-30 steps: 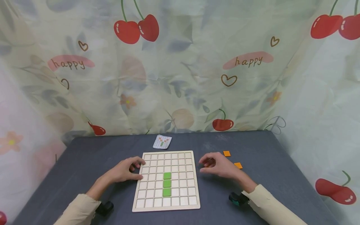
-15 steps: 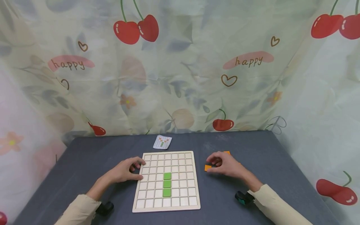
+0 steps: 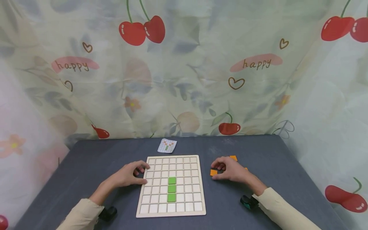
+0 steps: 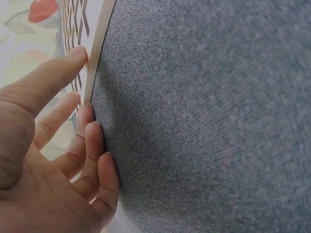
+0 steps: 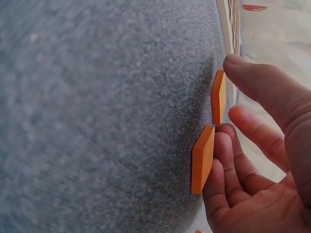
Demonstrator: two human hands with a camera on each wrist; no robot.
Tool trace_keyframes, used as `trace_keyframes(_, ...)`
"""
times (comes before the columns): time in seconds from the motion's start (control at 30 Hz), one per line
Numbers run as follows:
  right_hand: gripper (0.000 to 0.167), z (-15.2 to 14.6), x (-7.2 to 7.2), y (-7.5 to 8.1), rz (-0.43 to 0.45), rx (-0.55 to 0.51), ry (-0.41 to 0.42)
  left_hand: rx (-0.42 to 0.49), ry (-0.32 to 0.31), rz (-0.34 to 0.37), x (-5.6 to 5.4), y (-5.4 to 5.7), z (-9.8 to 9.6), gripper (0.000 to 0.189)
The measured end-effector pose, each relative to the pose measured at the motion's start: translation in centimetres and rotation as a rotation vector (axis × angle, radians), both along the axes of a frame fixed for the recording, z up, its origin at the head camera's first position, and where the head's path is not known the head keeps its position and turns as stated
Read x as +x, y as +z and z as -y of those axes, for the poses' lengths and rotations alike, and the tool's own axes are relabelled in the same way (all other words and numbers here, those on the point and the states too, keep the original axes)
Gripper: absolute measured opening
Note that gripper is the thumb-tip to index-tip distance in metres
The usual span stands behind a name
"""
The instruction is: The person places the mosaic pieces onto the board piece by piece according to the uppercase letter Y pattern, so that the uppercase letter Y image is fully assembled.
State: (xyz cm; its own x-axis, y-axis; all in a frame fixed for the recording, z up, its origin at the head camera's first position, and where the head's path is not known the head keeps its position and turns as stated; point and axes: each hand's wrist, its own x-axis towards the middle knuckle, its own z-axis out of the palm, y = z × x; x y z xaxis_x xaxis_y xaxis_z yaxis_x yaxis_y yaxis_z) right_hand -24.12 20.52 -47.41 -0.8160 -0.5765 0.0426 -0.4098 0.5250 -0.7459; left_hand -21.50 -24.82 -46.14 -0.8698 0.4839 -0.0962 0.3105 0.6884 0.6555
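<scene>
A pale wooden grid board [image 3: 143, 210] lies on the table, with three green square tiles [image 3: 171, 189] in one column. My left hand [image 3: 129, 174] rests at its left edge, thumb and index fingertip touching the rim [image 4: 95, 58]. To the right of the board, my right hand [image 3: 231, 171] is low over the table, thumb and index finger spread on either side of an orange square tile [image 3: 213, 172]. That tile [image 5: 218, 97] lies flat, the thumb tip close to its edge. Another orange tile [image 5: 203, 160] lies by the curled lower fingers.
Behind the right hand, an orange tile [image 3: 233, 157] is partly covered; one more [image 3: 246, 168] peeks out by the wrist. A small card [image 3: 167, 145] with a printed coloured grid pattern lies beyond the board. Patterned cloth [image 3: 184, 80] hangs around the dark table [image 3: 109, 150].
My right hand has moved right, away from the board, and an orange tile it covered now shows between thumb and index finger. My left hand stays at the board's edge.
</scene>
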Motion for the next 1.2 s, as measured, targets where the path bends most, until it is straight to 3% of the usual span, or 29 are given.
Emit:
trace_keyframes(0.6, 0.021, 0.37, -0.01, -0.57, -0.078, 0.039, -0.004, 0.005, -0.008, -0.003, -0.01, -0.04, 0.03, 0.048)
trace_keyframes(0.93, 0.022, 0.32, -0.08, -0.26, -0.026, 0.012, -0.013, 0.005, -0.012, -0.028, -0.01, -0.11, 0.04, 0.048)
trace_keyframes(1.2, 0.019, 0.38, -0.18, -0.23, -0.038, -0.031, -0.010, 0.006, -0.018, -0.035, -0.06, -0.29, 0.18, 0.048)
